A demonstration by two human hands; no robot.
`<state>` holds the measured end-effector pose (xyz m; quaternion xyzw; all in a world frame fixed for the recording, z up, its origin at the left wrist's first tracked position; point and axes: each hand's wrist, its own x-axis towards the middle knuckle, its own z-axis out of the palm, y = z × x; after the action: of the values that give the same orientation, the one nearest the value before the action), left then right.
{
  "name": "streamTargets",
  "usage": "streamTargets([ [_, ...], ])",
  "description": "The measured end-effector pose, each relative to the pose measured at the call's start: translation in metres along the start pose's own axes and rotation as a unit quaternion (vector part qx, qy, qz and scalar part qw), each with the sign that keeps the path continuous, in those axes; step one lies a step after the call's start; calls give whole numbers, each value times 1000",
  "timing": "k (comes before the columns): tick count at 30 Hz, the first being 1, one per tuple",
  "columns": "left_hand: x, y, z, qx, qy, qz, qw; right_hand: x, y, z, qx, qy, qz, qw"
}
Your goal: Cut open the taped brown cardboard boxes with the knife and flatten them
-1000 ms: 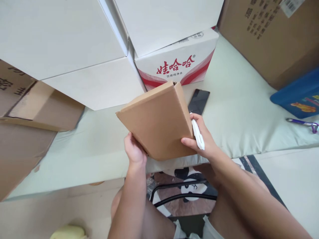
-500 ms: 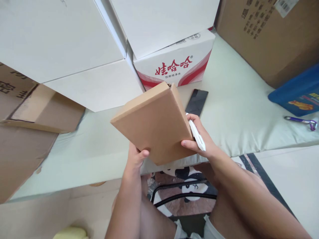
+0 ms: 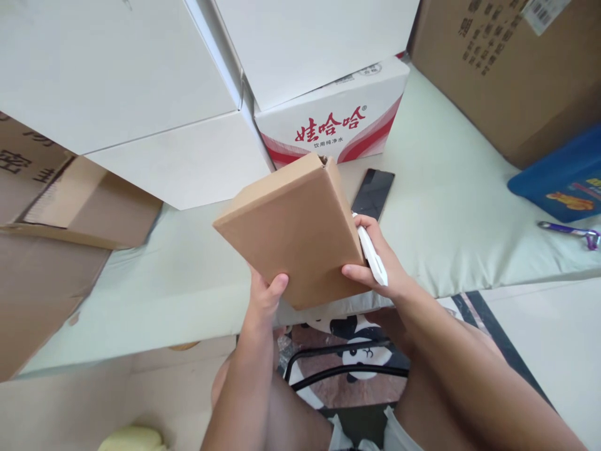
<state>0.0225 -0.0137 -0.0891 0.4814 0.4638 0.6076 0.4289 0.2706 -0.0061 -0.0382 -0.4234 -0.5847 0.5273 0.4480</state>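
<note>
A brown cardboard box (image 3: 295, 232) is held tilted in front of me, above the light green padded surface. My left hand (image 3: 267, 294) grips its lower left edge, thumb on the broad face and fingers hidden behind. On the right side, my right hand (image 3: 375, 257) holds the box with its thumb on the lower right of that face. A slim white plastic tool with a slot (image 3: 372, 255), looking like a box cutter, is also tucked in the right hand, along the box's side. At the box's top corner, a flap edge looks torn or slightly open.
Behind the box stands a white and red water carton (image 3: 328, 134) under stacked white boxes (image 3: 154, 69). A black phone (image 3: 374, 191) lies close to my right hand. Farther right are a blue container (image 3: 558, 181), a purple-handled razor (image 3: 570, 232) and a large brown carton (image 3: 507, 81). Opened cartons (image 3: 94, 200) stand left.
My left hand has slid right and slightly up along the box's lower edge. The box has shifted a little to the right; my right hand keeps its hold.
</note>
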Motion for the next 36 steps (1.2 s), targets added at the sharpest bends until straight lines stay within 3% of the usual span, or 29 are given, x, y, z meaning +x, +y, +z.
streamTargets([
  [7,-1,3,1,-8,16,-37,999,0,-2,-1,-4,-3,1,1000],
  [14,-3,13,4,-69,-46,-72,994,-2,-1,-2,13,-14,-10,1000],
  [18,-5,12,1,-72,-15,-47,996,-2,5,-1,6,-19,-15,1000],
  [20,-6,11,-1,-70,7,-22,997,0,10,0,9,21,-31,999],
  [22,-6,10,-1,-68,35,5,997,2,13,-3,18,128,-66,989],
  [24,-5,11,-2,-65,68,34,995,6,13,-8,60,240,-101,964],
  [26,-4,12,-3,-61,89,61,992,9,7,-15,128,292,-106,942],
  [33,-9,7,-17,5,81,93,992,8,-16,-19,243,263,-61,932],
  [36,-13,-2,-24,12,60,62,996,4,-21,-11,248,234,-50,939],
])
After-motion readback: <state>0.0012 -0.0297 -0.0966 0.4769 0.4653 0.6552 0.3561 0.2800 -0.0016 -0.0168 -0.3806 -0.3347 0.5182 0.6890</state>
